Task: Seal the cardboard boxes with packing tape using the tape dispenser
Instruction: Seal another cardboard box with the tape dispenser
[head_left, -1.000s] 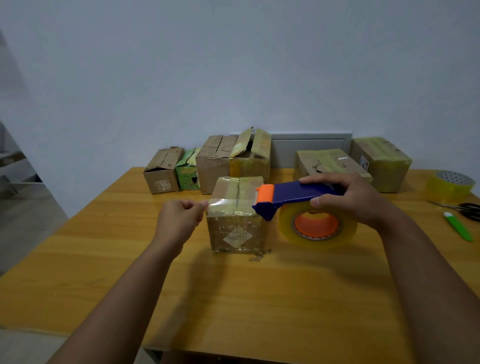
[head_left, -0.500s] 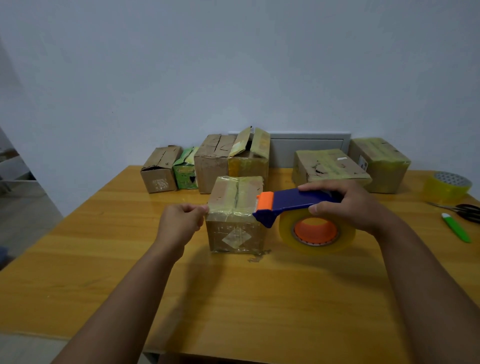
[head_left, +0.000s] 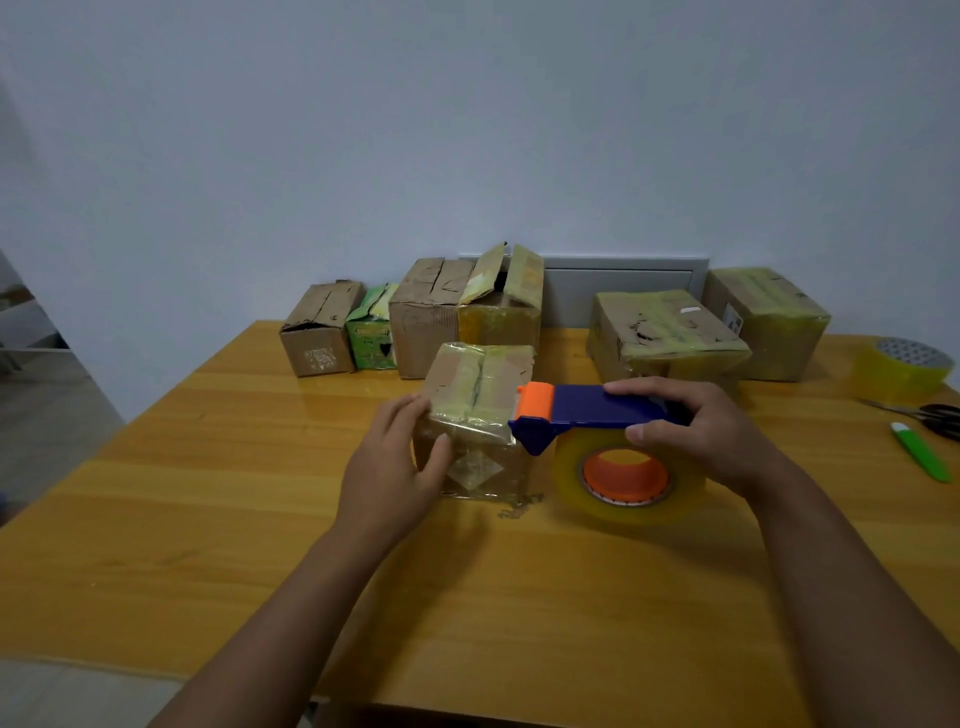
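A small cardboard box (head_left: 480, 384) wrapped in clear tape stands mid-table. My left hand (head_left: 397, 465) lies flat against its left front corner, fingers straight, pressing the tape end down. A strip of tape runs across the box's front top edge to the blue and orange tape dispenser (head_left: 582, 410). My right hand (head_left: 696, 431) grips the dispenser's blue handle, just right of the box. The yellowish tape roll (head_left: 626, 475) hangs under the handle, close to the table.
Several more boxes line the wall: a row at the back left (head_left: 431, 322) and two taped ones at the back right (head_left: 660, 332). A spare tape roll (head_left: 901, 369), scissors (head_left: 935, 415) and a green cutter (head_left: 922, 457) lie at the right edge of the wooden table (head_left: 208, 493).
My left hand went from pinching the tape end in the air to pressing it flat on the box's left corner. The dispenser dropped slightly and stays beside the box.
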